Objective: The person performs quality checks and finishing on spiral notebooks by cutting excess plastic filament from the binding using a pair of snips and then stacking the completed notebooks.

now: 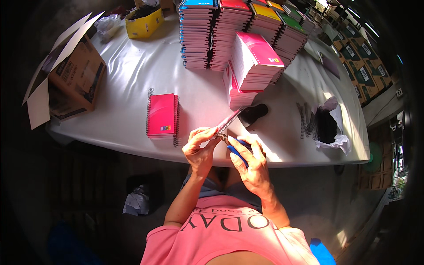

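Near the table's front edge, my left hand point(201, 150) pinches a pink spiral notebook point(231, 119), held edge-on with its wire coil upward. My right hand point(255, 170) is closed around blue-handled pliers point(238, 153). The pliers' jaws meet the near end of the coil, beside my left fingertips; whether they grip the wire is hard to see. Left of my hands lies a short stack of pink spiral notebooks point(161, 115), coils sticking out on both sides. Beyond my hands stands a pile of pink-covered books point(258, 62) with punched holes and no visible coils.
Tall stacks of coiled notebooks point(194, 39) fill the table's back. An open cardboard box point(75, 81) stands left, a yellow box point(145, 24) farther back. A black object point(255, 114) lies beyond my right hand. Loose coils point(304, 121) lie beside a paper-wrapped black bundle point(327, 128) at right.
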